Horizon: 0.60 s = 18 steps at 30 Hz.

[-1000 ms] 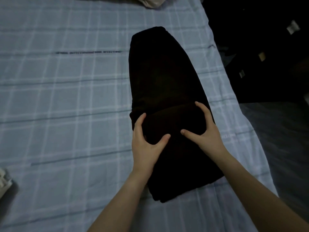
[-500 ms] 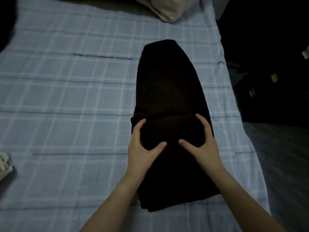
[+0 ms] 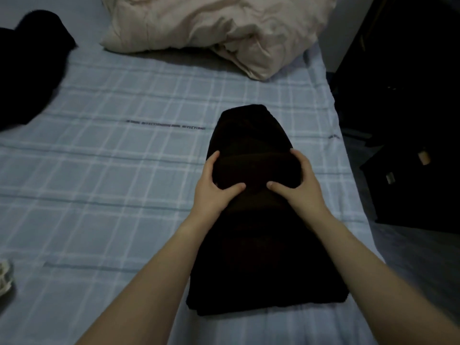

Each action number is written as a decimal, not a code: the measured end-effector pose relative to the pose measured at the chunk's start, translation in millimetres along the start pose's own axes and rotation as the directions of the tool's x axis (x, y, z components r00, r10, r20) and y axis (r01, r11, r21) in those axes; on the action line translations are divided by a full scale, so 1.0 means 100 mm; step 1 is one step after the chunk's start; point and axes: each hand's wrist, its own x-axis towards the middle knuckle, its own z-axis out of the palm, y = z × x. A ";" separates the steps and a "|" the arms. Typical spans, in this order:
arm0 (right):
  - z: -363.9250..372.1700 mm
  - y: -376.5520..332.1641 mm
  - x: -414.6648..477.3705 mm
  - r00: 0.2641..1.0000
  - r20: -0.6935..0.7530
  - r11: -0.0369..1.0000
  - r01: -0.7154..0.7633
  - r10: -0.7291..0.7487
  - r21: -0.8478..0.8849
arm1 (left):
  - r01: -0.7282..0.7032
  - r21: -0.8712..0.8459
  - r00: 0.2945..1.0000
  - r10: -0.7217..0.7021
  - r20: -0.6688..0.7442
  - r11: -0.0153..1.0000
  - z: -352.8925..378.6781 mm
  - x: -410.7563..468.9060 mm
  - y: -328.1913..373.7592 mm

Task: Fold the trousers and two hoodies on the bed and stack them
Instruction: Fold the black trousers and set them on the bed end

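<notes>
A long black garment (image 3: 261,257), the trousers as far as I can tell, lies lengthwise on the right half of the bed. Its near part is doubled over, and the fold's leading edge sits about two thirds of the way up. My left hand (image 3: 214,188) grips the left end of that folded edge, thumb on top. My right hand (image 3: 297,185) grips the right end the same way. Another dark garment (image 3: 29,70) lies bunched at the far left of the bed; its details are too dark to make out.
The bed has a pale blue checked sheet (image 3: 112,183). A crumpled beige duvet (image 3: 214,28) lies at the far end. A small pale object (image 3: 4,277) sits at the left edge. The bed's right edge drops to a dark floor with black furniture (image 3: 410,145).
Both hands have carried the folded edge farther up the garment, away from me, so less of the far part shows. The view has tilted up, bringing the duvet and the other dark garment into sight.
</notes>
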 end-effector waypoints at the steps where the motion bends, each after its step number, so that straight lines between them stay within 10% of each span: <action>1: 0.06 0.11 0.02 1.000 -0.004 1.000 -0.004 0.004 -0.020 | 0.024 -0.011 1.000 -0.024 -0.011 1.000 0.01 0.02 -0.13; 18: -0.47 -0.38 0.02 0.946 0.285 0.965 -0.079 0.152 -0.249 | 0.080 -0.058 0.996 -0.078 0.044 0.995 -0.18 0.08 0.08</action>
